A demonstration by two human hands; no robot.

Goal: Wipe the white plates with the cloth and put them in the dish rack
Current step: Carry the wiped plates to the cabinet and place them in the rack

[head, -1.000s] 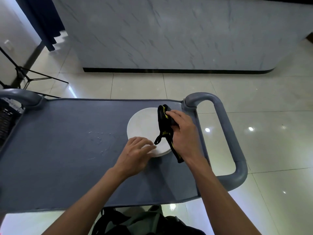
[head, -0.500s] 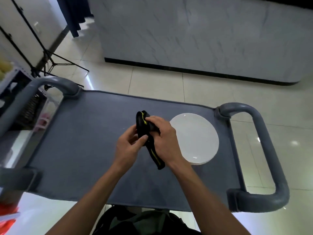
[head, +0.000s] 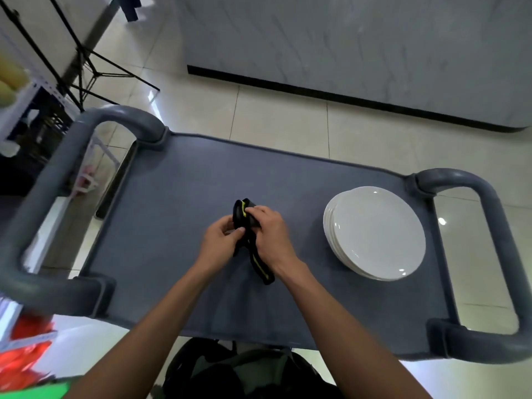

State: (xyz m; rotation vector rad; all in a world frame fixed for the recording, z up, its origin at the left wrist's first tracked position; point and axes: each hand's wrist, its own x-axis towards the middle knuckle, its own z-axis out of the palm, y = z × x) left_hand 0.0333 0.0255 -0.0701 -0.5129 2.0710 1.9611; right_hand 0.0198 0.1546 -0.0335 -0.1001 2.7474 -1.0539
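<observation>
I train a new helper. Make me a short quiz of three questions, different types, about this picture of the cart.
1. True or false: the left hand rests on the stack of white plates.
2. What do both hands hold?
A. a plate
B. the black cloth with yellow trim
C. the cart handle
3. Fill in: the plates lie toward the person's ____ end of the grey cart top.

Key: 1 false; 2 B; 3 right. The right hand also grips the cloth.

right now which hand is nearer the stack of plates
Right. The right hand sits just left of the stack of plates; the left hand lies farther left, beyond the cloth.
</observation>
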